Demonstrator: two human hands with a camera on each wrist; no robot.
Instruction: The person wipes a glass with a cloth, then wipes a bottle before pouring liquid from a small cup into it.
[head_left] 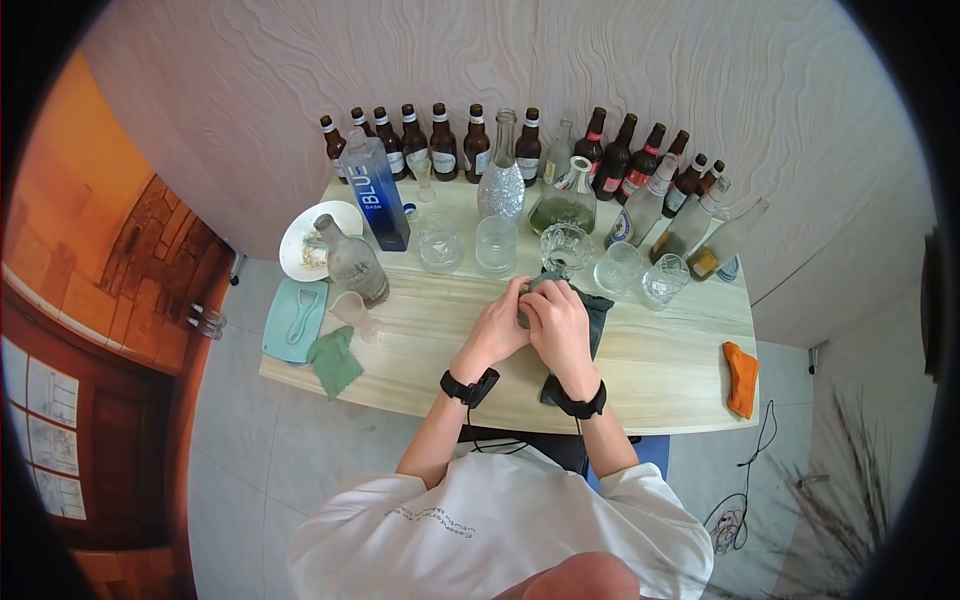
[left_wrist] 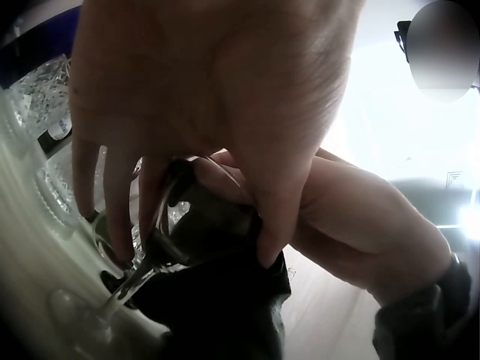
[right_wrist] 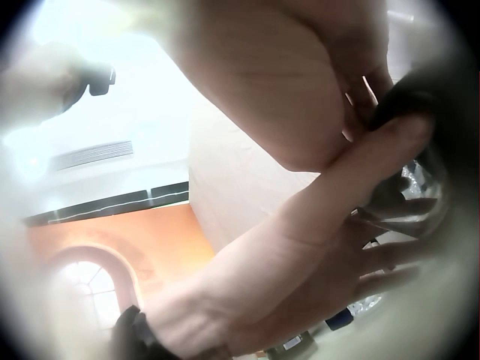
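Both hands meet above the middle of the table around a clear stemmed wine glass (left_wrist: 124, 291). My left hand (head_left: 497, 328) holds its bowl, with the fingers down one side and the thumb on the other in the left wrist view. My right hand (head_left: 562, 325) grips a dark cloth (head_left: 600, 312) bunched at the bowl's mouth. More of the cloth hangs below the hands. In the left wrist view the stem and foot point to the lower left. Most right fingertips are hidden by cloth and hand.
Several tumblers (head_left: 496, 245), a carafe of green liquid (head_left: 564, 212) and a glittery bottle (head_left: 502, 180) stand beyond the hands. Brown bottles line the back. On the left are a blue bottle (head_left: 374, 195), grey bottle (head_left: 357, 265), plate (head_left: 290, 250) and green cloth (head_left: 335, 360); an orange cloth (head_left: 740, 380) lies right.
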